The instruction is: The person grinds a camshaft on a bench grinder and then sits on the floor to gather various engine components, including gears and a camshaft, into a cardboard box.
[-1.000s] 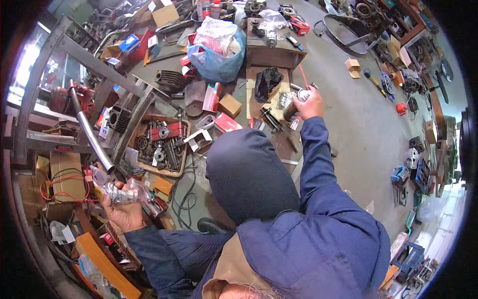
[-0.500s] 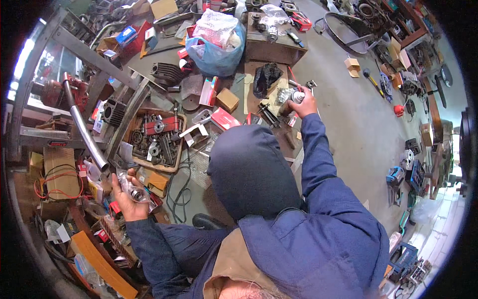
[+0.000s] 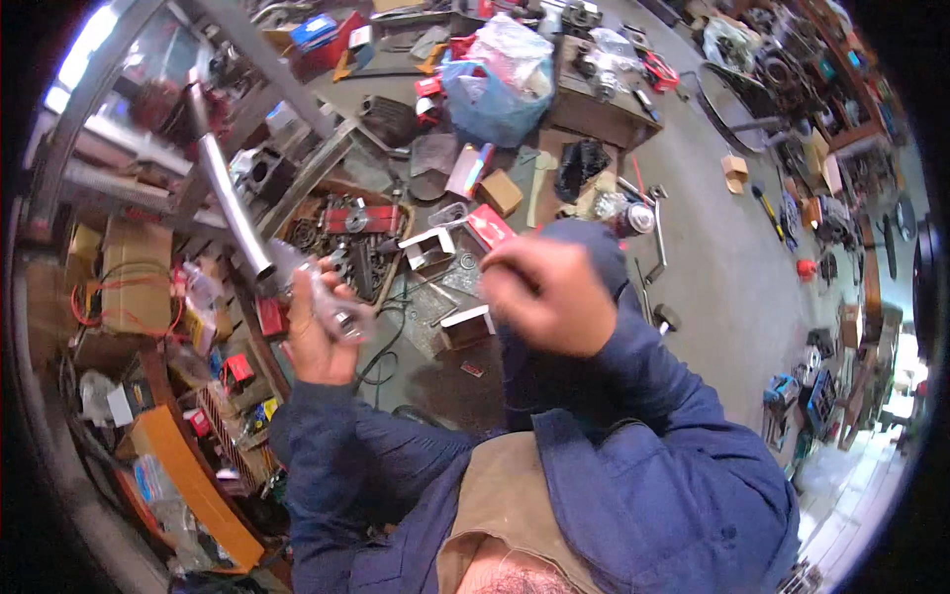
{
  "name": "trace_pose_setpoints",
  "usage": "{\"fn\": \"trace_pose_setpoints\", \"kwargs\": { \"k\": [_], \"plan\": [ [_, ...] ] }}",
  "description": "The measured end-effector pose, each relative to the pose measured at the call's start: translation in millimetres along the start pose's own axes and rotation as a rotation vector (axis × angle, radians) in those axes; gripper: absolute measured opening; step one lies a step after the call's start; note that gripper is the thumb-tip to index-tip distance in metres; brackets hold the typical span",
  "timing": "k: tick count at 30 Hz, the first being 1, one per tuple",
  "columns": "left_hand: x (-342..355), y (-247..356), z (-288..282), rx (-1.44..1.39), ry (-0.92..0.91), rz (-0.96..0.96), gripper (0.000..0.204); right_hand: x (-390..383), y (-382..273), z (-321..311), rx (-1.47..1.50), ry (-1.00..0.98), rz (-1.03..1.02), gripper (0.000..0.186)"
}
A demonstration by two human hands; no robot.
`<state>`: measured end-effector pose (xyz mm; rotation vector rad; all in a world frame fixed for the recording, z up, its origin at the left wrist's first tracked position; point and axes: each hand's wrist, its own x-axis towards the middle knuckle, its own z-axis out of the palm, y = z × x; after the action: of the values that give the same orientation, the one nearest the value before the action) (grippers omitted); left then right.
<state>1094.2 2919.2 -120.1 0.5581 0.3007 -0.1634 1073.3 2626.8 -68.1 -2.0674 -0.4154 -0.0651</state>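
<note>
Holding a bagged metal part [image 3: 345, 321]

Left hand [image 3: 322, 342] keeps it between thumb and bent fingers, near the lower end of a steel pipe [image 3: 230, 196]. Right hand [image 3: 559, 297] is blurred, fingers curled; whether they pinch anything, I cannot tell.

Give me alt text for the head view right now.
Left hand holds a plastic-wrapped metal part; the right hand, blurred, is raised mid-picture, its grip unclear. Beyond them are a blue bag, a red box and a cluttered grey floor.
</note>
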Motion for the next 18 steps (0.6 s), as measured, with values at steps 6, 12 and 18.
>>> {"fn": "trace_pose_setpoints", "kwargs": {
  "k": [6,12,18],
  "plan": [
    [5.9,-32.8,32.1,0.032,-0.065,-0.099,0.051,-0.6,-19.1,65.3,0.182,-0.391,0.104,0.047],
    [2.2,-27.8,35.4,-0.115,-0.125,-0.086,0.052,11.9,-16.0,80.5,0.279,-0.273,0.119,0.021],
    [-1.2,-24.5,28.0,-0.089,-0.176,-0.270,0.043,31.8,-31.2,40.5,0.459,-0.222,0.143,0.019]
  ]
}}
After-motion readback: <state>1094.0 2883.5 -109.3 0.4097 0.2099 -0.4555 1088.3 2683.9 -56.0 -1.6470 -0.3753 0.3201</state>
